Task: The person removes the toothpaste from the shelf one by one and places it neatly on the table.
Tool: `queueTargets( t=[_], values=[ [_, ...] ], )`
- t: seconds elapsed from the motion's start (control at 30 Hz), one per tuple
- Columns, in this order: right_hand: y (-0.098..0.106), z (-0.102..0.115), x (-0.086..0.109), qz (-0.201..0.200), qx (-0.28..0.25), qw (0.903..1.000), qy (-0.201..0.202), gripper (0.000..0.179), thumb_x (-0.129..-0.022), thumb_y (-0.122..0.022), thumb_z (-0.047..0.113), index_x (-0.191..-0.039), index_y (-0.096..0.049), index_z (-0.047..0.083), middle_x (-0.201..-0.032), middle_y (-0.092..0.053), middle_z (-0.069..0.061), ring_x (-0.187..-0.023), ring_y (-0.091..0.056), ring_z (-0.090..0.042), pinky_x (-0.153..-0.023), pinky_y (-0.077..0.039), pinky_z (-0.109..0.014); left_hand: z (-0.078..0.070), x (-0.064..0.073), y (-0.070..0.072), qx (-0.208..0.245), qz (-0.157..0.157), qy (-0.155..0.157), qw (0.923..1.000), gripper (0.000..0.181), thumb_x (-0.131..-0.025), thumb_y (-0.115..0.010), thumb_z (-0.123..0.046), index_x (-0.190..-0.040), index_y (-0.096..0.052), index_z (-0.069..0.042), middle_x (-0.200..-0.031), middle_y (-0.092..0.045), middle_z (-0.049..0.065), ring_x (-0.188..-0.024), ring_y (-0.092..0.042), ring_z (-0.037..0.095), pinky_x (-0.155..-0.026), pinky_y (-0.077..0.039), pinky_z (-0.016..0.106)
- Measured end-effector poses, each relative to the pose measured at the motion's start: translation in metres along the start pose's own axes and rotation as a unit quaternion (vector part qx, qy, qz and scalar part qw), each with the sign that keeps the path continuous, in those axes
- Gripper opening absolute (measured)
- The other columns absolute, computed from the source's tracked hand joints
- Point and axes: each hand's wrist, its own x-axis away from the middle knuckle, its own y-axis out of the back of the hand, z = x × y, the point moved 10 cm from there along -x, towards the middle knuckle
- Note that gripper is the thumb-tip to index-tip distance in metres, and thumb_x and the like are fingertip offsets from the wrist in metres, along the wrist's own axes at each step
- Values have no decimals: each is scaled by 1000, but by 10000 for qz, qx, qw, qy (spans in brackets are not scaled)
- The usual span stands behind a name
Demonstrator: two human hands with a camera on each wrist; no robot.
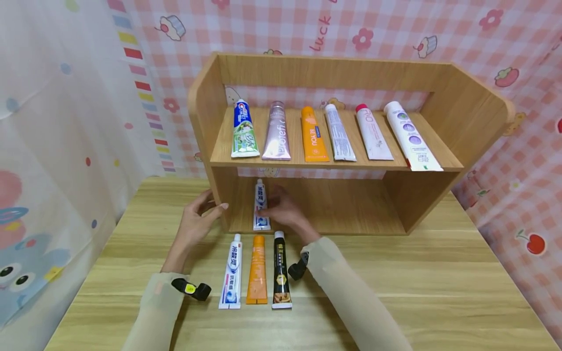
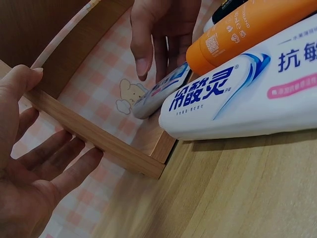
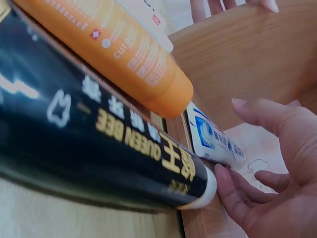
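- Left hand [image 1: 197,226]: thumb and fingers astride the wooden shelf's [image 1: 333,73] left panel, holding its front edge.
- Right hand [image 1: 285,210]: fingers parted, loosely bent, just right of the white tube [image 1: 260,195], which lies on the lower board [image 1: 342,207]. Thumb overlaps it in head view; contact cannot be told.
- Nearer the wearer than the right fingers, on the tabletop [image 1: 439,282]: second white tube [image 1: 231,273], orange tube [image 1: 257,273], black tube [image 1: 280,263]; caps toward shelf.
- Above both hands' fingers: row of six tubes [image 1: 313,139], upper board.
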Motion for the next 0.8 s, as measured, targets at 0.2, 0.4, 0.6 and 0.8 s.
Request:
queueTargets(
  t=[0.2, 0.4, 0.6, 0.8],
  values=[
    [-3, 1, -3, -313, 203, 9993, -24, 90, -78, -89, 20, -151, -39, 6, -137, -58, -18, -118, -61, -34, -101, -55, -46, 0, 0, 0, 14, -8, -37, 10000, 63, -98, -71, -34, -154, -47, -18, -151, -54, 13, -134, -55, 34, -89, -57, 17],
    [-6, 4, -3, -530, 640, 9965, -43, 81, -80, -86, 16, -148, -43, 7, -134, -59, -18, -115, -61, -33, -101, -56, -45, 0, 0, 1, 42, -13, -72, 10000, 63, -98, -71, -32, -154, -47, -17, -151, -55, 14, -134, -55, 34, -89, -57, 17],
    [-7, 5, -5, -573, 903, 9942, -143, 78, -81, -86, 16, -146, -45, 8, -129, -62, -17, -108, -64, -30, -95, -59, -41, 1, -1, 1, 11, -34, -80, 10000, 63, -98, -71, -33, -154, -47, -17, -150, -55, 14, -134, -56, 34, -90, -55, 15],
    [-10, 9, -7, -297, 773, 9965, -78, 81, -79, -84, 10, -149, -45, 6, -131, -62, -19, -110, -66, -32, -95, -59, -42, 3, -2, 0, 247, -52, -117, 9996, 60, -98, -71, -25, -153, -49, -13, -148, -56, 18, -133, -56, 36, -89, -57, 17]
  ],
)
